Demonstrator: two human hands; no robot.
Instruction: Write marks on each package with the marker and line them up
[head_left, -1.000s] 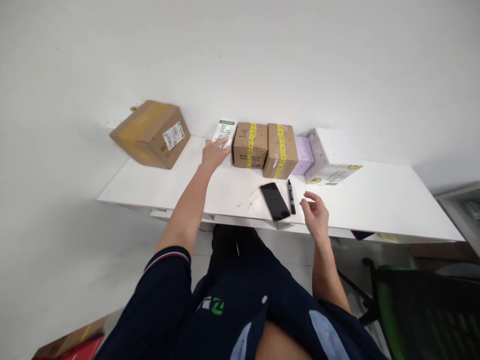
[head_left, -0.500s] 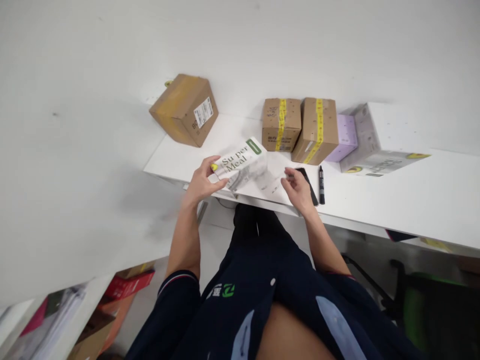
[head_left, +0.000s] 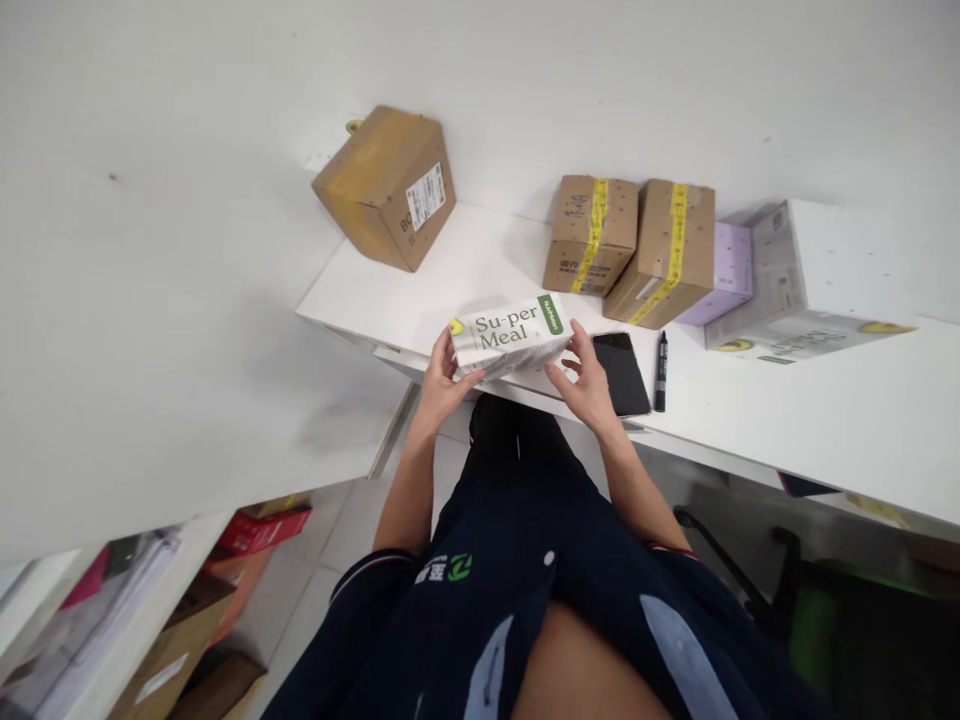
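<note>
A white carton [head_left: 507, 335] printed "Su-per Meal", with a green label at its right end, is held above the near edge of the white table [head_left: 495, 240]. My left hand [head_left: 446, 380] is closed on the carton's left end, thumb along the near side. At the right end my right hand [head_left: 585, 380] grips the carton between fingers and thumb. Just right of that hand lies a black smartphone [head_left: 622, 373], and a black marker [head_left: 661, 372] is beside it.
A taped brown box [head_left: 390, 190] stands at the table's left end. Two smaller brown boxes [head_left: 592, 235], a purple box [head_left: 724, 275] and a large white box [head_left: 840, 270] line the wall at right. Below right is a dark chair [head_left: 862, 620]; shelves with boxes [head_left: 172, 650] are lower left.
My right hand has moved left and taken hold of the carton's right end. The carton has turned more level, its printed face towards me. The phone now shows more fully.
</note>
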